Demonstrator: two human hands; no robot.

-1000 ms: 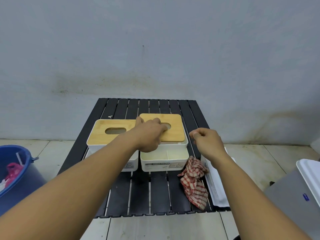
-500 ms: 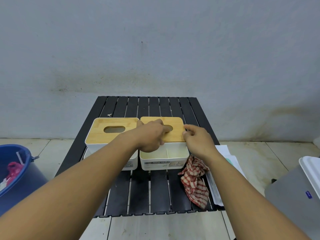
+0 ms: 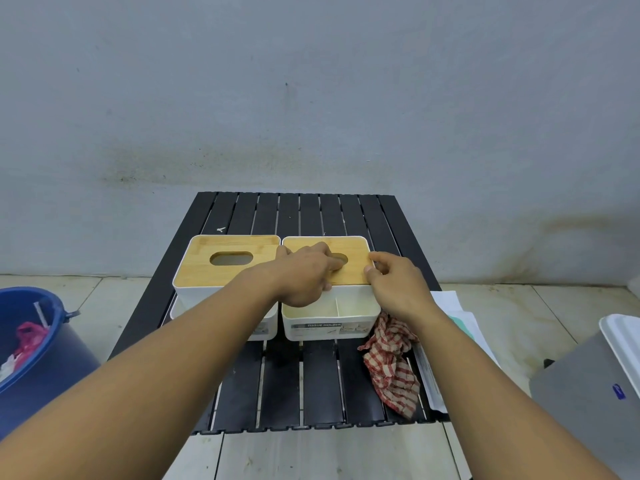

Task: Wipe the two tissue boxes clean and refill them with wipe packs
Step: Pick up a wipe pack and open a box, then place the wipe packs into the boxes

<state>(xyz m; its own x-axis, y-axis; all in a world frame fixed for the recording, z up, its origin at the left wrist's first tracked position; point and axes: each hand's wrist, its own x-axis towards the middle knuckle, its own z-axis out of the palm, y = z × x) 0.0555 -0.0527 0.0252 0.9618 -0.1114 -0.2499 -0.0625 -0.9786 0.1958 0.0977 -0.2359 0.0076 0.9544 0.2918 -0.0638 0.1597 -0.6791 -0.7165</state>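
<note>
Two white tissue boxes with bamboo lids stand side by side on the black slatted table (image 3: 263, 386). The left box (image 3: 227, 275) has its oval slot uncovered. On the right box (image 3: 329, 329), labelled "TISSUE HOLDER", the bamboo lid (image 3: 355, 249) covers the rear part and two front compartments show open. My left hand (image 3: 304, 275) grips that lid, with a finger in the slot and the thumb at the lid's left edge. My right hand (image 3: 394, 284) pinches the lid's right edge. A red-and-white checked cloth (image 3: 391, 367) lies crumpled just right of this box.
Flat white packages (image 3: 450, 320) lie at the table's right edge behind my right forearm. A blue bucket (image 3: 38, 355) with rubbish stands on the floor at the left. A grey bin with a white lid (image 3: 595, 393) stands at the right. A grey wall rises behind the table.
My right hand moved left from mid-air to the right edge of the bamboo lid. The lid now sits lower and squarer on the right box. My left hand stays on it.
</note>
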